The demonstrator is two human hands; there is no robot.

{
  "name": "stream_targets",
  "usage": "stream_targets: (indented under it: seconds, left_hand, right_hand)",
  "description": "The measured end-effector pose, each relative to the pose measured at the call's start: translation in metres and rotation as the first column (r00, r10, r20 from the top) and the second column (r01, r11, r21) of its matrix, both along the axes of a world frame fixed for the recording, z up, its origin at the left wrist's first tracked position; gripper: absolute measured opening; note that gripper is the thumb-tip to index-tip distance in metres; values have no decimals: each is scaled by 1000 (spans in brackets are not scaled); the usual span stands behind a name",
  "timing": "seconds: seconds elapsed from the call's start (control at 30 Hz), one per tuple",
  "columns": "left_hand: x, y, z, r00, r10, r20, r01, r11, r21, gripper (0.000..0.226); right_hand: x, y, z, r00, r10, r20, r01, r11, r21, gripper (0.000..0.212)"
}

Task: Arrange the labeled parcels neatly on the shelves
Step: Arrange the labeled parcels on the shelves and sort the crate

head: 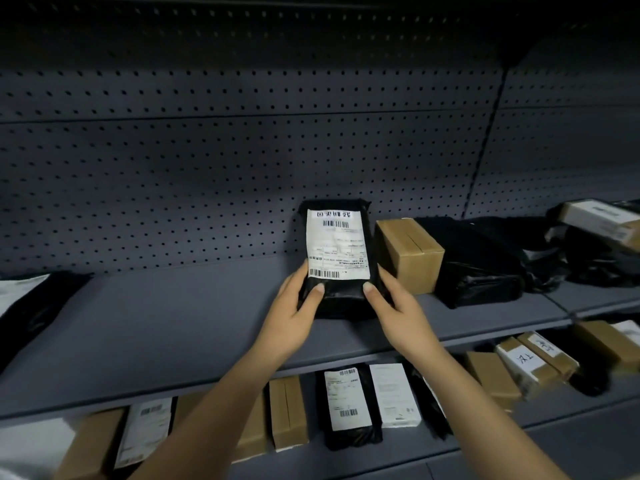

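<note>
With left hand (294, 306) and right hand (394, 306), clamps fingers (296, 277) on near end of black labeled parcel (337, 244), one per side, equally near; holds it over shelf (173, 323), long axis pointing away toward pegboard (207, 168), just left of brown box (408, 251)

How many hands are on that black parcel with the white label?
2. The left hand grips the black parcel's lower left edge, the right hand its lower right.

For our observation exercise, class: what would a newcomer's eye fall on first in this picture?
A black parcel with a white label stands on end at the middle of the shelf, gripped low down by the left hand and right hand. Just right of it sits a brown cardboard box, with black bags beyond.
</note>
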State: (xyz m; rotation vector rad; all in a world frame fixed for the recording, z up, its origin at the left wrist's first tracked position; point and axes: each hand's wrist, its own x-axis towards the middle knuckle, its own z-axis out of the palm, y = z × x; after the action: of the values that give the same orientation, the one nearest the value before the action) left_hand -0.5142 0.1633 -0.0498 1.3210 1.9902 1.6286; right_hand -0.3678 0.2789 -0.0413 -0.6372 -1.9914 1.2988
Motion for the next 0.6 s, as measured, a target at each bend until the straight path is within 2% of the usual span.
stream_targets:
  seconds: [0.1, 0.27, 0.5, 0.6]
  left_hand:
    - [4, -6, 15, 998, 1, 68, -7, 996, 93, 50]
    - [5, -14, 38, 953, -183, 241, 142, 973, 180, 56]
    - [-2, -24, 47, 968, -124, 216, 75, 972, 222, 56]
    - [-4, -28, 51, 968, -104, 226, 55, 975, 215, 54]
  right_hand:
    - [-2, -4, 7, 993, 47, -105, -51, 998, -31, 47]
    - [-4, -6, 15, 967, 64, -248, -72, 997, -26, 46]
    - [-7, -6, 22, 942, 138, -307, -166, 984, -65, 61]
    - [-12, -4, 34, 934, 136, -330, -211, 956, -204, 65]
